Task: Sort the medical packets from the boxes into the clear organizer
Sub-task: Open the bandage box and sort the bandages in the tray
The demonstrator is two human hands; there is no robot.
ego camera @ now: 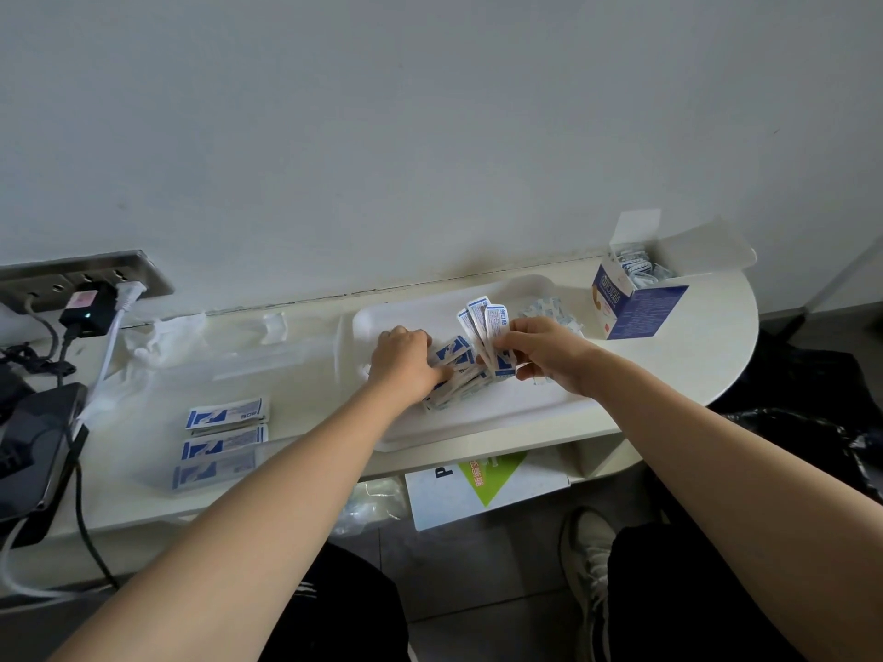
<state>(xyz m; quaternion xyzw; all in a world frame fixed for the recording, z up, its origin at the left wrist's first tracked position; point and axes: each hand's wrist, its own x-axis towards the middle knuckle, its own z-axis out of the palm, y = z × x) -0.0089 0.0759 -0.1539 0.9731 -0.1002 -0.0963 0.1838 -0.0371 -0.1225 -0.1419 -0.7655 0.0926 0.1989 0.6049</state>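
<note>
Blue-white packets (458, 375) are piled on a tray (382, 322); some are pinched by the right hand (540, 351), others covered by the left hand (406, 360), grip unclear. Gathering step, prob.; next they must be moved to the organizer (286, 360).

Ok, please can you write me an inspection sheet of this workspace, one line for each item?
Surface: white counter, rounded at the right end, against the wall.
Job's things: white tray holding a pile of packets; open blue box with packets inside; three packets at left, seemingly in a clear organizer, hard to see.
Clutter: crumpled clear plastic; white box below the counter.
Hands: left hand rests on the pile, fingers curled, grip unclear; right hand pinches a fan of packets.
Cables: wall socket strip with black adapter; black cable hangs at left.
Surroundings: pale wall, tiled floor, a shoe.
</note>
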